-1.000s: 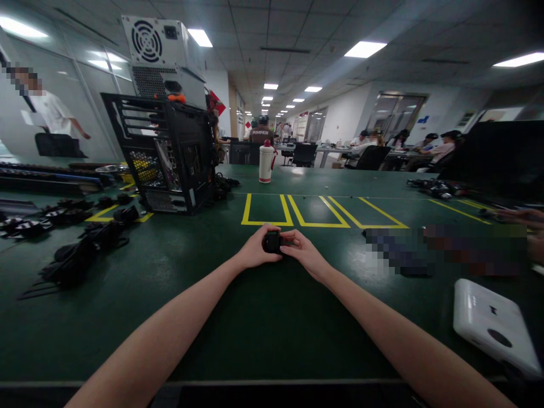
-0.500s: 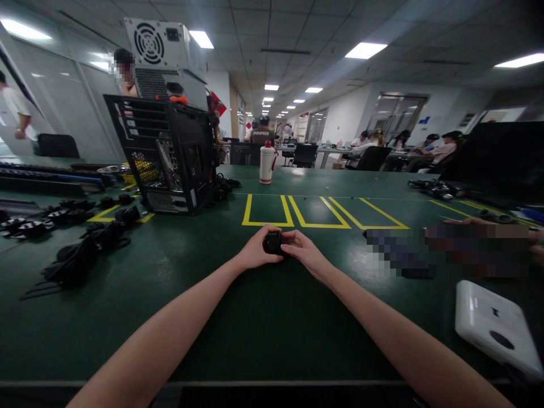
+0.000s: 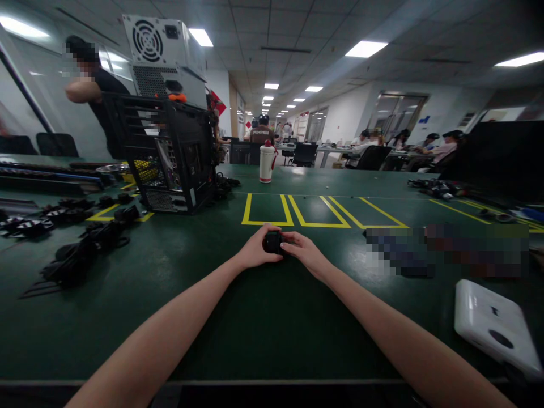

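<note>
Both of my arms reach forward over the dark green table [image 3: 263,317]. My left hand [image 3: 254,249] and my right hand [image 3: 305,251] meet at the table's middle and together grip a small black object [image 3: 272,242], which rests low on or just above the surface. Fingers of both hands wrap its sides, so most of it is hidden. Just beyond the hands lie yellow marked rectangles [image 3: 266,211].
A black open computer case [image 3: 170,153] with a grey power supply [image 3: 161,54] on top stands at left. Black cable bundles [image 3: 80,255] lie at left. A white bottle [image 3: 266,162] stands behind, a white device [image 3: 493,326] at right. A person [image 3: 96,90] passes behind the case.
My hands hold the same spot on the black object. A person behind the computer case has walked leftward into fuller view. A hand at the right edge has drawn out of view.
</note>
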`<act>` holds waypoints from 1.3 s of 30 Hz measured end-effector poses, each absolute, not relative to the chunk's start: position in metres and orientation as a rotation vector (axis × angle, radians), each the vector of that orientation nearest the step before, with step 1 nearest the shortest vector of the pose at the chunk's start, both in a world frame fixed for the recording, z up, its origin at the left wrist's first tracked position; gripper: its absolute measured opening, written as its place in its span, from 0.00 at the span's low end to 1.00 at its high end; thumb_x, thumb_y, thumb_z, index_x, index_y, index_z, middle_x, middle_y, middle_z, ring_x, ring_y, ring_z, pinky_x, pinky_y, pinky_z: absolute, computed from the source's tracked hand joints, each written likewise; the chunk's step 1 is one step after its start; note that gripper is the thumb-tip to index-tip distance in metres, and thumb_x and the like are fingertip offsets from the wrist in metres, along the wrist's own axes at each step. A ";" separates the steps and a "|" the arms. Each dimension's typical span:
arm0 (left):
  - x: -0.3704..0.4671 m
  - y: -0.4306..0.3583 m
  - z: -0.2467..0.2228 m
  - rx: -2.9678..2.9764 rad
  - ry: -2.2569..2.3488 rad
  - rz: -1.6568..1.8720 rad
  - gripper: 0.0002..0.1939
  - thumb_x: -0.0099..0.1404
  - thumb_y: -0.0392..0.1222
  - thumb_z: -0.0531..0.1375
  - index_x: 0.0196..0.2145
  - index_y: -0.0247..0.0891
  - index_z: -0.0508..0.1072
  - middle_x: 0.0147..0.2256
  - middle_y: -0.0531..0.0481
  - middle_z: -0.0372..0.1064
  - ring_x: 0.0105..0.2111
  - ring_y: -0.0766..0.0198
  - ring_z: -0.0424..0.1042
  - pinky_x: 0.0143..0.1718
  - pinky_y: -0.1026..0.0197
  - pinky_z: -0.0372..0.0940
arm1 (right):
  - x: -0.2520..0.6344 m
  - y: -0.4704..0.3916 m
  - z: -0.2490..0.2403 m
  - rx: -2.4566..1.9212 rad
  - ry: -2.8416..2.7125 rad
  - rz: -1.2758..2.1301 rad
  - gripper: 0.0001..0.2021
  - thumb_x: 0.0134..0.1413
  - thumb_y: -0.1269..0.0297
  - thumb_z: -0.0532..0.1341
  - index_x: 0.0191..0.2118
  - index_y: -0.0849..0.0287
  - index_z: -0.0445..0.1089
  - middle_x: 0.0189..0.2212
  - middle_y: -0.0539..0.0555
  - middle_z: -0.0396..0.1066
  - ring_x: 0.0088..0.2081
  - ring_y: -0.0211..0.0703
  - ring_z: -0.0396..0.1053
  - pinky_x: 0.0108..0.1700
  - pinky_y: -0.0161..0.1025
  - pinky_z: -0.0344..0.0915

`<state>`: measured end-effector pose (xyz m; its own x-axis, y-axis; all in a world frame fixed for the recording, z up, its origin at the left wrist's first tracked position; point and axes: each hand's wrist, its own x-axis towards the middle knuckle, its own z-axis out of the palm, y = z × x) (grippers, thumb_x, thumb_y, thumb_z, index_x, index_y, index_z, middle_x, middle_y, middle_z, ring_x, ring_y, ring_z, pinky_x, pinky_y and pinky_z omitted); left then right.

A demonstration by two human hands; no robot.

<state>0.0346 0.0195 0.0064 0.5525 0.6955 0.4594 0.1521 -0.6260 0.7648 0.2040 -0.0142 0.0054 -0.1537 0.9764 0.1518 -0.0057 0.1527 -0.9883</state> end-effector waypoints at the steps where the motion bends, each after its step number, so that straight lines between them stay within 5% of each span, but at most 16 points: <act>1: 0.035 0.020 0.006 2.108 0.675 1.024 0.31 0.44 0.35 0.65 0.47 0.40 0.60 0.46 0.46 0.61 0.47 0.55 0.63 0.49 0.52 0.56 | 0.205 -0.014 0.005 -1.007 -1.409 1.204 0.16 0.40 0.65 0.63 0.40 0.57 0.65 0.40 0.53 0.67 0.42 0.41 0.65 0.49 0.45 0.58; 13: 0.034 0.018 0.008 2.073 0.678 1.017 0.31 0.44 0.34 0.65 0.47 0.40 0.60 0.46 0.46 0.60 0.46 0.55 0.63 0.49 0.50 0.55 | 0.202 -0.020 0.011 -1.030 -1.422 1.130 0.11 0.43 0.61 0.62 0.35 0.56 0.64 0.35 0.50 0.66 0.39 0.40 0.64 0.44 0.43 0.61; 24: 0.036 0.019 0.006 2.078 0.668 1.034 0.31 0.44 0.34 0.65 0.47 0.40 0.61 0.47 0.46 0.61 0.47 0.55 0.62 0.50 0.50 0.55 | 0.206 -0.019 0.009 -0.952 -1.430 1.187 0.15 0.39 0.66 0.64 0.38 0.56 0.65 0.39 0.51 0.67 0.42 0.40 0.64 0.49 0.44 0.58; 30: 0.036 0.020 0.006 2.084 0.682 1.012 0.32 0.44 0.35 0.65 0.47 0.40 0.60 0.47 0.46 0.60 0.47 0.54 0.62 0.50 0.50 0.55 | 0.203 -0.019 0.006 -0.970 -1.406 1.142 0.09 0.45 0.62 0.61 0.34 0.56 0.65 0.34 0.49 0.65 0.37 0.38 0.64 0.43 0.42 0.61; 39: 0.036 0.019 0.006 2.072 0.672 1.021 0.31 0.44 0.34 0.64 0.47 0.40 0.60 0.46 0.46 0.61 0.48 0.55 0.62 0.49 0.50 0.56 | 0.206 -0.017 0.007 -0.985 -1.384 1.202 0.14 0.41 0.64 0.63 0.38 0.56 0.65 0.39 0.51 0.66 0.42 0.40 0.64 0.48 0.43 0.59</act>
